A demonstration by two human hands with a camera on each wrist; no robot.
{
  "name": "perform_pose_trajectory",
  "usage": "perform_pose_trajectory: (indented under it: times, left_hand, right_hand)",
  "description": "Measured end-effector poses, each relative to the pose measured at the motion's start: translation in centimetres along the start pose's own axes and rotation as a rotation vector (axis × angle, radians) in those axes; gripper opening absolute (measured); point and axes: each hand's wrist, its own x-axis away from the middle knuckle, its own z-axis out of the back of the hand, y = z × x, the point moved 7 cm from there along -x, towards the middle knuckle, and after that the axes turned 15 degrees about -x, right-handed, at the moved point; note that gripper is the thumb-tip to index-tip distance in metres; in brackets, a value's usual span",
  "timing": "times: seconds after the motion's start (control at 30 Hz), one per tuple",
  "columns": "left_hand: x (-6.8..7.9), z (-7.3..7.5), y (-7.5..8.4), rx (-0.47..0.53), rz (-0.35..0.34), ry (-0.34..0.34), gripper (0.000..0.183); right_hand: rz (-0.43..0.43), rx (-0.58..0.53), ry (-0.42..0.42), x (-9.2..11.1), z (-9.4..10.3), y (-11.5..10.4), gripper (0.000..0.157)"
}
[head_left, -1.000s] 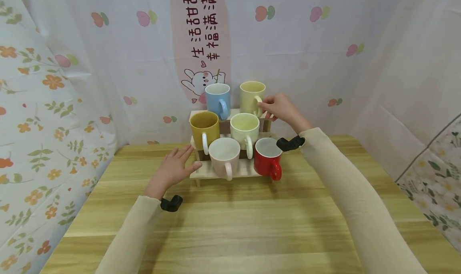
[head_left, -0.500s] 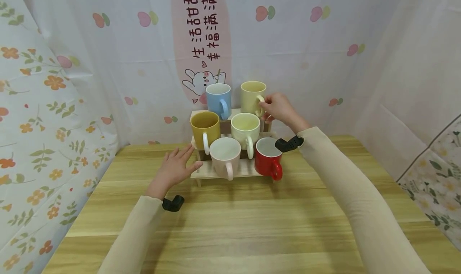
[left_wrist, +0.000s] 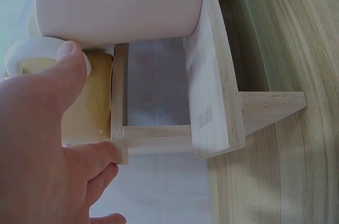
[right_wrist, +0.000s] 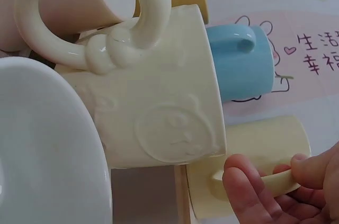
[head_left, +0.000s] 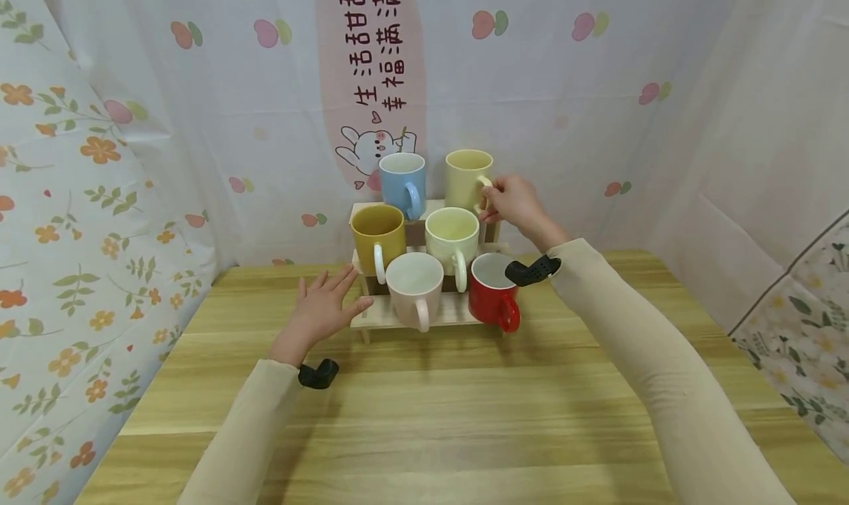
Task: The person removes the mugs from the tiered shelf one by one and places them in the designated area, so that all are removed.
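Note:
My right hand [head_left: 520, 204] pinches the handle of a pale yellow mug [head_left: 463, 184] standing at the right end of the top tier of a wooden rack [head_left: 458, 310]. In the right wrist view, thumb and fingers meet around that handle [right_wrist: 279, 182]. My left hand [head_left: 320, 315] lies spread at the rack's left side. In the left wrist view its index fingertip touches the end of a shelf [left_wrist: 121, 152]. The thumb overlaps the white handle [left_wrist: 39, 48] of the mustard mug [head_left: 379, 228] there.
A blue mug [head_left: 401, 184] shares the top tier. On the middle tier, a pale green mug [head_left: 449, 236] sits beside the mustard one. A pale pink mug [head_left: 413, 291] and a red mug [head_left: 491, 302] occupy the lowest tier. Printed curtain [head_left: 564, 136] hangs close behind.
The pale yellow mug has shifted slightly right, its handle turning a little to the right with my right hand. My left hand stays in place.

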Motion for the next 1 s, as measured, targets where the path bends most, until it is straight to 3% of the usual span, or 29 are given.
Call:
perform_pose_trajectory:
  times: [0.33,0.57,1.0]
  left_hand:
    - [-0.2,0.6,0.0,-0.001,0.004,-0.007,0.076]
    - [0.2,0.1,0.1,0.017,0.015,-0.006,0.073]
    - [0.1,0.3,0.3,0.020,0.013,-0.006,0.073]
  right_hand:
    - [0.012,0.009,0.016,0.8,0.8,0.0,0.024]
    - [0.029,-0.016,0.032,1.3,1.9,0.6,0.024]
    - [0.044,0.020,0.102,2.7,6.0,0.9,0.024]
